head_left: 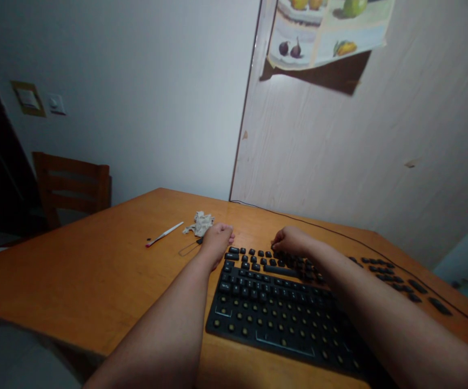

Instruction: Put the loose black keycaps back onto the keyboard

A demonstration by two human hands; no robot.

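A black keyboard lies in front of me, tilted on the table. Its upper rows carry keycaps, while the lower rows show bare switch stems. Loose black keycaps are laid out in rows beyond its far edge, with a long spacebar among them. My right hand is over these rows, its fingertips pinched on a small dark keycap. Near the left end of the rows rests my left hand, fingers curled in; what they hold, if anything, is hidden. Beside its wrist lies a wire-loop tool with a dark handle.
A crumpled whitish cloth or tissue and a white brush lie to the left on the wooden table. More keycaps spread at right, partly behind my forearm. A black cable runs along the back. A chair stands far left.
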